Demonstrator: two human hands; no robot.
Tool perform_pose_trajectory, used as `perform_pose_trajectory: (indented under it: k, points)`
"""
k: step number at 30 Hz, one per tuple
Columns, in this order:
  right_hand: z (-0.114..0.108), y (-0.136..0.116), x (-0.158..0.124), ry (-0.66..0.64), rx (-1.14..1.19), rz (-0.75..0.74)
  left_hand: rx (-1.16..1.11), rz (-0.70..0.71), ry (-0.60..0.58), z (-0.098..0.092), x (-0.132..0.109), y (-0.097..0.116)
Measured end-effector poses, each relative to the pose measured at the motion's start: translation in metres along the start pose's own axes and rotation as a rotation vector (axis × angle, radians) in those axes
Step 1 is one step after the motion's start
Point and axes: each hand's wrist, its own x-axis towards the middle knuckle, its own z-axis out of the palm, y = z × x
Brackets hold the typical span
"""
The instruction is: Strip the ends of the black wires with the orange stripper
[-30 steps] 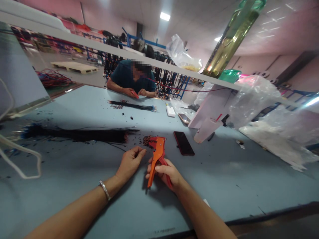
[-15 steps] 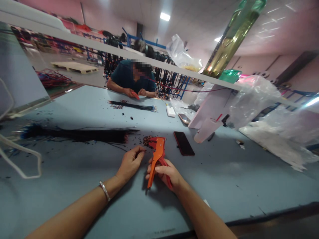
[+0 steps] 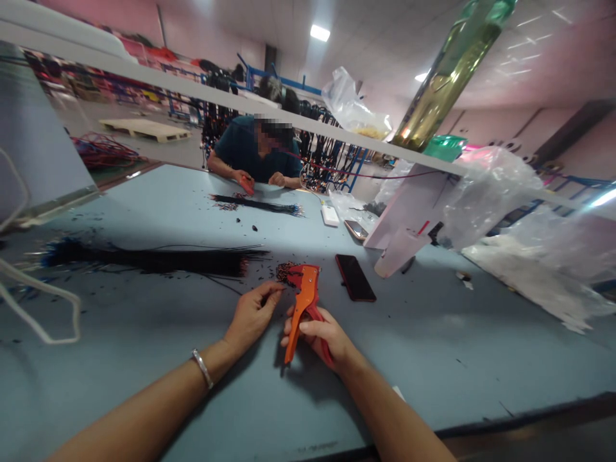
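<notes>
Head view: a pale blue worktop (image 3: pixel 433 346) fills the near and middle scene, with a co-worker (image 3: pixel 253 151) bent over its far edge, a red tool (image 3: pixel 247 187) in one hand. On the left lies a long black wire bundle (image 3: pixel 168 260), blue-tipped at its left end and reddish at its right; a smaller bundle (image 3: pixel 260 205) lies farther off, in front of the co-worker.

At near centre, the right hand (image 3: pixel 332 337) has its fingers wrapped around an orange-and-red hand tool (image 3: pixel 307 292), handles spread, its head pointing to the far side. The left hand (image 3: pixel 250 314), just left of it, has thumb and forefinger pinched together, seemingly on a thin dark wire (image 3: pixel 282 289), though the tip is too small to be sure. A dark phone (image 3: pixel 356 277) lies to the tool's right.

Smallest are the offcuts (image 3: pixel 285 272), heaped beside the tool head. They suggest that a fair number of wire ends are already done. The wire in the left fingers appears apart from the tool, so its turn looks not yet taken; how many of the bundle's wires are left cannot be told.
</notes>
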Motion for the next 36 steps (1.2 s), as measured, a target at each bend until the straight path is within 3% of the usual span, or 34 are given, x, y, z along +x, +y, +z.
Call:
perform_pose_trajectory:
  k: [7,22,36]
  points:
    - [0.0009,0.0,0.0004,0.014,0.004,0.006,0.179,-0.02,-0.024,-0.0007,0.0011,0.0025]
    - [0.0004,0.0004,0.001,0.009,0.01,0.003,0.109,0.01,-0.04,0.0003,-0.0007,0.0039]
    - [-0.0016,0.002,0.0013,0.009,0.011,0.014,0.266,-0.003,0.005,-0.0014,0.002,0.0029]
